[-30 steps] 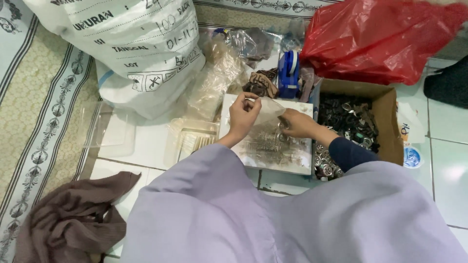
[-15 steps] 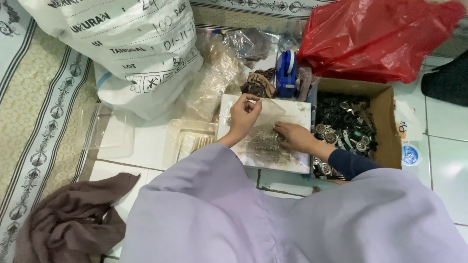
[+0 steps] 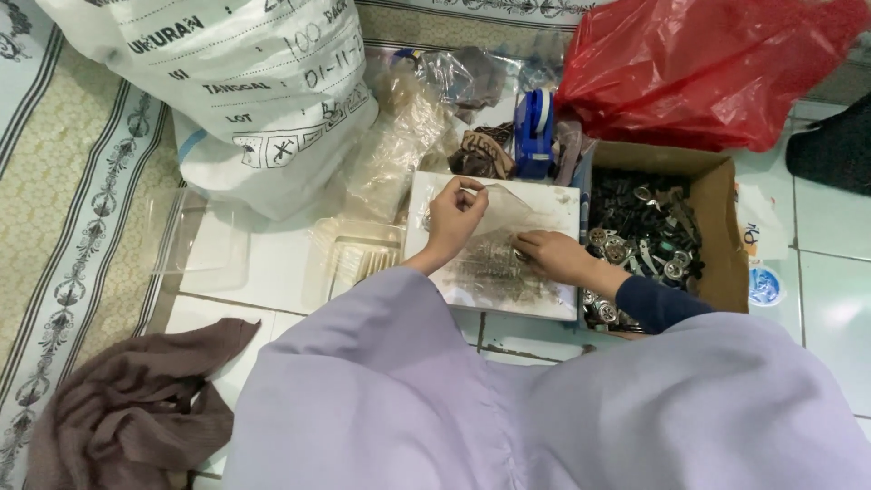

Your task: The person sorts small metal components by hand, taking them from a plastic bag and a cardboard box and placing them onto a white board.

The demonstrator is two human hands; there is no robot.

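Clear plastic bag (image 3: pixel 494 249) lay flat on a white tray (image 3: pixel 562 195), on the floor in front of the person. The left hand (image 3: pixel 456 215) pinched the bag's upper left corner, fingers closed narrow on the film. The right hand (image 3: pixel 552 254) rested on the bag's right side, fingers flat and close together, holding nothing that I could see. The bag's long axis ran from the left hand down toward the person. A box (image 3: pixel 717 218) of small metal parts (image 3: pixel 649 231) stood just beside the right hand, so this hand was nearer to it.

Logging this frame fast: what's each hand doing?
Left hand: pinching the clear plastic bag top.
Right hand: resting on the bag, grip unclear.
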